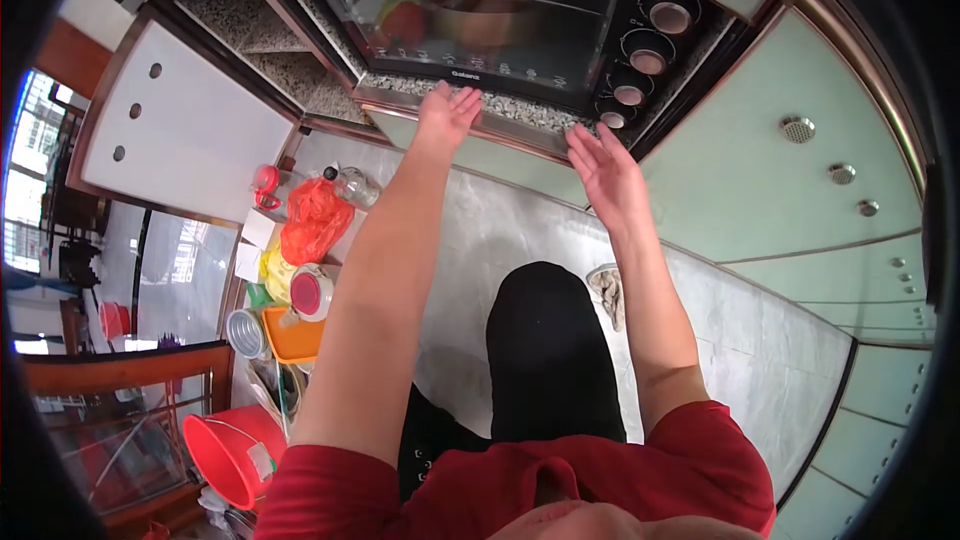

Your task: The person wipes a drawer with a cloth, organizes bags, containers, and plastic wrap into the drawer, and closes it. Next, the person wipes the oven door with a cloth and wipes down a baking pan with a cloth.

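A black toaster oven [480, 25] with a glass door, a steel handle bar and a column of knobs [648, 62] on its right sits in a cabinet recess on a speckled stone shelf [530, 112]. My left hand [449, 116] is at the shelf's front edge, below the oven's brand label, fingers stretched out and holding nothing. Further right, my right hand [608, 172] is near the same edge under the lowest knob, palm up with fingers spread. Whether either hand touches the edge I cannot tell. The oven door is closed.
An open white cabinet door [185, 125] stands at left. Along the floor there are an orange-red plastic bag [314, 220], a glass bottle [357, 186], a red-lidded jar [311, 294], an orange tray [291, 334] and a red bucket [235, 455]. Green cabinets [790, 170] line the right.
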Demonstrator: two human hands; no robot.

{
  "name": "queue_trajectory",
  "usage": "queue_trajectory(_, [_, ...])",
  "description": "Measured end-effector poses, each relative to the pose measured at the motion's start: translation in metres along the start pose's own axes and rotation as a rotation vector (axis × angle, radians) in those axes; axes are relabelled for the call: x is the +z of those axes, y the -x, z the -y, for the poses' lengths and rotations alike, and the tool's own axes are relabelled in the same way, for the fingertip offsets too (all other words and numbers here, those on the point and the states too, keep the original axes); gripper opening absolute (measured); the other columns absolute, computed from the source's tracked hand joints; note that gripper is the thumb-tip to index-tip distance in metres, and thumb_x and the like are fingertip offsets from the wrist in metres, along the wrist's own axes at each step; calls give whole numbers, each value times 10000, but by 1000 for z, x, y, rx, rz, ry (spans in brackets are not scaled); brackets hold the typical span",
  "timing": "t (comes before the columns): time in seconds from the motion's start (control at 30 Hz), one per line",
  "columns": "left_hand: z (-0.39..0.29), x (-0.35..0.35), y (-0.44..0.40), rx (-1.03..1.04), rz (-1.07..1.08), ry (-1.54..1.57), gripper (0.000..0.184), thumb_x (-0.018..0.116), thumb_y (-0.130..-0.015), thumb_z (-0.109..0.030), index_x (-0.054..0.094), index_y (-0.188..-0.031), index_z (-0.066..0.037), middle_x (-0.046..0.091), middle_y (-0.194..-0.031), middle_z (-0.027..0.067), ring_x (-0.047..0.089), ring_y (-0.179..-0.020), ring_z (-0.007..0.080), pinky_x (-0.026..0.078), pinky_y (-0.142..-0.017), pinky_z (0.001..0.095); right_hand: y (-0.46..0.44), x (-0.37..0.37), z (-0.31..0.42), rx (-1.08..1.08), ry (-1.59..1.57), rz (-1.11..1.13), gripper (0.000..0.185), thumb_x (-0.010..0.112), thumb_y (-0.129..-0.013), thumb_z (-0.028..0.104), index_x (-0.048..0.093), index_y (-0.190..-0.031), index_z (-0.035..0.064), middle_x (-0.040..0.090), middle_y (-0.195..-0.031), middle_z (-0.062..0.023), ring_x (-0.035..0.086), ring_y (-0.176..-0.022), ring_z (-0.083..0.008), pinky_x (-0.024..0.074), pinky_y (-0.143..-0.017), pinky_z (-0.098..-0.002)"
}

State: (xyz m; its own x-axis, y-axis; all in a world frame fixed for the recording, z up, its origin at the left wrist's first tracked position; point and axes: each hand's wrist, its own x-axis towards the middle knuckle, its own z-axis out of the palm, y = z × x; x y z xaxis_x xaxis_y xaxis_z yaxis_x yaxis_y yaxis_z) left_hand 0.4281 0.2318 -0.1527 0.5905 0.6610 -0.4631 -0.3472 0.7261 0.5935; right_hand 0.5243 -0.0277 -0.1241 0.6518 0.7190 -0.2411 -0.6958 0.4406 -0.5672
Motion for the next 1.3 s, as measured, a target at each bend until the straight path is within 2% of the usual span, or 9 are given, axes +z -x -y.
queue_trajectory(0.2, [6, 6, -8, 51, -20, 138, 654, 360, -1016, -304, -12, -1492, -52, 133, -1518, 238, 265, -1368, 406, 319, -1105, 506, -54, -5, -4, 227, -210, -92, 138, 532, -881, 76, 506, -975, -22, 566, -1152, -205, 500, -1202, -361, 412, -1029, -445])
queue_trajectory(0.3, [-1, 6, -12, 23, -17, 194, 675, 381, -1010, -295, -30, -1490, -59, 81, -1528, 242, 206, -1389, 422, 297, -1112, 525, -70, -8, -17, 156, -294, -177, 116, 524, -862, 54, 530, -943, -29, 574, -1128, -184, 505, -1198, -357, 404, -1034, -458])
queue_trajectory(0.4, [-2, 3, -12, 20, 1, 205, 693, 399, -1003, -291, -40, -1486, -57, 72, -1525, 255, 187, -1391, 439, 278, -1120, 533, -74, -14, -25, 113, -307, -146, 97, 520, -859, 41, 534, -927, -28, 583, -1090, -152, 506, -1203, -338, 404, -1032, -460])
queue_trajectory(0.5, [-2, 0, -12, 26, 43, 209, 704, 409, -998, -302, -36, -1483, -52, 72, -1521, 268, 198, -1385, 447, 271, -1122, 535, -74, -19, -35, 65, -249, -116, 164, 521, -859, 24, 498, -1018, -4, 555, -1158, -156, 505, -1212, -347, 395, -1050, -466])
queue_trajectory(0.6, [0, -7, -11, 38, 93, 202, 718, 422, -991, -322, -26, -1482, -49, 80, -1517, 277, 224, -1374, 453, 274, -1117, 538, -71, -21, -42, -14, -218, -85, 201, 518, -863, 18, 505, -1063, 1, 554, -1188, -133, 496, -1234, -316, 417, -1031, -450])
queue_trajectory(0.7, [2, -8, -7, 42, 86, 193, 693, 391, -997, -322, -11, -1481, -32, 106, -1511, 282, 250, -1362, 460, 283, -1111, 547, -69, -29, -44, -56, -182, 40, 226, 511, -869, 14, 504, -1094, -8, 543, -1213, -144, 468, -1263, -321, 413, -1038, -456])
queue_trajectory(0.93, [6, -13, -4, 111, 127, 212, 643, 355, -1005, -313, 28, -1485, -38, 159, -1499, 287, 286, -1351, 452, 302, -1097, 569, -67, -26, -40, -73, -116, 55, 265, 487, -859, -18, 468, -1123, -36, 508, -1268, -177, 437, -1289, -327, 402, -1057, -463])
queue_trajectory(1.13, [7, -15, 0, 157, 60, 190, 608, 314, -1015, -294, 22, -1492, -57, 131, -1509, 285, 240, -1381, 427, 317, -1090, 572, -64, -24, -46, -92, -8, 56, 305, 469, -836, -73, 422, -1137, -59, 498, -1258, -223, 470, -1257, -336, 410, -1061, -420])
queue_trajectory(1.3, [6, -14, 0, 150, 85, 191, 606, 306, -1015, -288, 12, -1494, -60, 113, -1513, 286, 211, -1394, 421, 315, -1087, 578, -63, -22, -45, -96, -55, 52, 294, 469, -826, -103, 434, -1111, -41, 543, -1191, -210, 527, -1194, -314, 461, -992, -392])
